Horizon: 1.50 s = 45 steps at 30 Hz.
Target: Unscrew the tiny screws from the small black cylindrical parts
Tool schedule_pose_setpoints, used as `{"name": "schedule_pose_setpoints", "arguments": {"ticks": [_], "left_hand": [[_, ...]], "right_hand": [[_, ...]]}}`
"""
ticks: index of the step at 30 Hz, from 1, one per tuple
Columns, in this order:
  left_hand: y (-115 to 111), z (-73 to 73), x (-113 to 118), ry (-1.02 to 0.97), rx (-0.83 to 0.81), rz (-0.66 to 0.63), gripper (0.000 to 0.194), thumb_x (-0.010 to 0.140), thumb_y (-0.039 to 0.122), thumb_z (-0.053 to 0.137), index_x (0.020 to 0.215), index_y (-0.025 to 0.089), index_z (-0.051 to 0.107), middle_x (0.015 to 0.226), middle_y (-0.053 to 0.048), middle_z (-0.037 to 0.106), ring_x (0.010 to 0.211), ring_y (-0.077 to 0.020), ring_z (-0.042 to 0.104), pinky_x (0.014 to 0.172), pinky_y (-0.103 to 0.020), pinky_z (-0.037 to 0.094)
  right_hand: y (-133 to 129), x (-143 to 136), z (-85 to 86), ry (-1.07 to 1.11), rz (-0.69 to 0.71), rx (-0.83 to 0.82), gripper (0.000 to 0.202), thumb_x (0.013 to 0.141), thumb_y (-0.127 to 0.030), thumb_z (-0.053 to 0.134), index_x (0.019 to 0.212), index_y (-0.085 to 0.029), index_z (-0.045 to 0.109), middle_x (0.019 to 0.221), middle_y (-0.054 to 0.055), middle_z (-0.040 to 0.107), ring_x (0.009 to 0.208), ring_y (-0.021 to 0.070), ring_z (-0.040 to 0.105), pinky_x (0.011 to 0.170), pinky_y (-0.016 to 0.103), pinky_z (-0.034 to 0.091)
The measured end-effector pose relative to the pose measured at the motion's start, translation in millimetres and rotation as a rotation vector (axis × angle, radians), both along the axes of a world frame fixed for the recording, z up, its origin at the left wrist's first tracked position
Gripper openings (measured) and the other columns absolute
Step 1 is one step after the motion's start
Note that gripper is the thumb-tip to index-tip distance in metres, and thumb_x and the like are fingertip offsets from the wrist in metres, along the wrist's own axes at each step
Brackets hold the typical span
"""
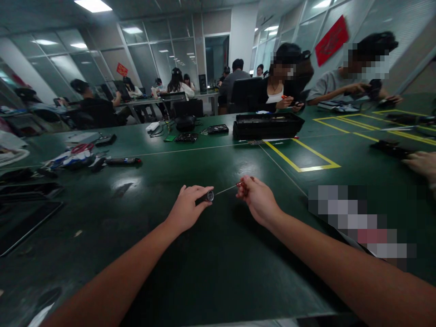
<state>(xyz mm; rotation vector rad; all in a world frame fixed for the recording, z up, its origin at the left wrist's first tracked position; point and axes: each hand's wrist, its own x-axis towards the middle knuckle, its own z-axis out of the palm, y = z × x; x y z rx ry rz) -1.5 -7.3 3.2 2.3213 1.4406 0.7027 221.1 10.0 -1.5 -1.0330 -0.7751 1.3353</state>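
Between the thumb and fingers of my left hand [185, 208] is a small black cylindrical part [210, 196], its round, ringed end turned to the right. My right hand [258, 200] is closed around the reddish handle of a thin screwdriver [226, 190]. The slim metal shaft points left, and its tip is close to the round end of the part; I cannot tell whether they touch. Both hands are held over the middle of the green table [204, 268]. Fingers partly cover the part and the handle.
A long black tray [269, 127] stands ahead, near yellow tape [316, 169]. Circuit boards [186, 137] lie left of it. A dark pen-like tool [123, 161] and tangled cables [81, 149] are at left. Another person's hand [422, 164] rests at right; co-workers sit opposite.
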Motion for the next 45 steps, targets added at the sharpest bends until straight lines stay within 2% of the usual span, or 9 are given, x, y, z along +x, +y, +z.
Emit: {"name": "schedule_pose_setpoints", "arguments": {"ticks": [9, 21, 24, 27, 29, 33, 36, 39, 45], "left_hand": [[-0.8, 2.1, -0.1, -0.007, -0.045, 0.003, 0.045, 0.094, 0.025, 0.062, 0.137, 0.034, 0.057, 0.13, -0.003, 0.064, 0.125, -0.0252, 0.054, 0.12, -0.063, 0.015], [0.5, 0.2, -1.3, -0.026, -0.008, 0.009, 0.045, 0.092, 0.028, 0.064, 0.136, 0.032, 0.057, 0.129, -0.004, 0.066, 0.123, -0.0255, 0.057, 0.119, -0.063, 0.017], [0.5, -0.2, -1.3, -0.024, 0.009, 0.031, 0.043, 0.092, 0.027, 0.065, 0.135, 0.031, 0.059, 0.128, -0.004, 0.067, 0.122, -0.0255, 0.058, 0.119, -0.062, 0.02], [-0.3, 0.0, -0.7, -0.038, 0.022, 0.045, 0.042, 0.092, 0.027, 0.065, 0.133, 0.031, 0.06, 0.129, -0.003, 0.067, 0.122, -0.025, 0.058, 0.119, -0.061, 0.02], [-0.8, -0.1, -0.8, -0.049, 0.02, 0.041, 0.043, 0.092, 0.027, 0.066, 0.134, 0.032, 0.059, 0.13, -0.003, 0.067, 0.124, -0.0246, 0.057, 0.119, -0.061, 0.018], [-0.4, -0.5, -2.3, -0.051, 0.008, 0.038, 0.042, 0.092, 0.027, 0.066, 0.134, 0.032, 0.059, 0.133, -0.004, 0.065, 0.126, -0.0254, 0.056, 0.119, -0.062, 0.016], [0.2, 0.4, -3.0, -0.049, 0.011, 0.043, 0.041, 0.092, 0.027, 0.065, 0.133, 0.031, 0.06, 0.133, -0.005, 0.065, 0.127, -0.0265, 0.056, 0.118, -0.062, 0.02], [0.0, 1.9, -2.9, -0.053, 0.017, 0.04, 0.04, 0.092, 0.025, 0.065, 0.131, 0.03, 0.061, 0.131, -0.005, 0.066, 0.125, -0.0264, 0.057, 0.117, -0.062, 0.022], [-1.7, 2.5, -1.8, -0.043, 0.015, 0.026, 0.041, 0.092, 0.025, 0.064, 0.132, 0.03, 0.06, 0.132, -0.005, 0.066, 0.126, -0.0263, 0.056, 0.118, -0.063, 0.018]], "right_hand": [[-8.0, -2.7, 2.8, -0.192, 0.018, 0.237, 0.029, 0.085, -0.051, 0.065, 0.089, -0.023, 0.062, 0.08, 0.0, 0.062, 0.074, 0.0161, 0.058, 0.068, 0.032, 0.05], [-15.3, -1.2, 12.3, -0.424, 0.091, 0.368, 0.026, 0.091, -0.045, 0.061, 0.092, -0.02, 0.063, 0.08, 0.004, 0.068, 0.072, 0.0173, 0.064, 0.07, 0.033, 0.051], [-19.5, 2.0, 19.0, -0.599, 0.071, 0.341, 0.032, 0.089, -0.05, 0.063, 0.084, -0.019, 0.067, 0.07, 0.003, 0.068, 0.063, 0.0171, 0.063, 0.062, 0.031, 0.047], [-22.7, 4.7, 22.5, -0.84, 0.024, 0.323, 0.047, 0.089, -0.059, 0.06, 0.064, -0.02, 0.063, 0.051, -0.002, 0.055, 0.048, 0.0135, 0.05, 0.05, 0.029, 0.035], [-23.5, 5.4, 22.6, -0.923, 0.011, 0.342, 0.053, 0.091, -0.062, 0.056, 0.058, -0.02, 0.061, 0.047, -0.003, 0.048, 0.045, 0.0125, 0.044, 0.048, 0.029, 0.03], [-23.0, 4.7, 20.4, -0.957, 0.044, 0.374, 0.045, 0.093, -0.057, 0.055, 0.067, -0.021, 0.062, 0.053, -0.003, 0.054, 0.049, 0.0142, 0.049, 0.049, 0.029, 0.032], [-22.5, 4.5, 18.5, -0.883, 0.101, 0.454, 0.024, 0.094, -0.044, 0.057, 0.085, -0.022, 0.062, 0.072, 0.001, 0.065, 0.063, 0.0174, 0.059, 0.058, 0.03, 0.041], [-22.7, 5.4, 17.3, -0.792, 0.186, 0.531, 0.01, 0.094, -0.032, 0.056, 0.097, -0.024, 0.061, 0.085, 0.002, 0.067, 0.077, 0.0186, 0.063, 0.068, 0.031, 0.046], [-21.6, 7.2, 17.5, -0.856, 0.144, 0.464, 0.041, 0.102, -0.048, 0.039, 0.087, -0.023, 0.068, 0.068, 0.0, 0.061, 0.064, 0.0175, 0.057, 0.061, 0.031, 0.04]]}}
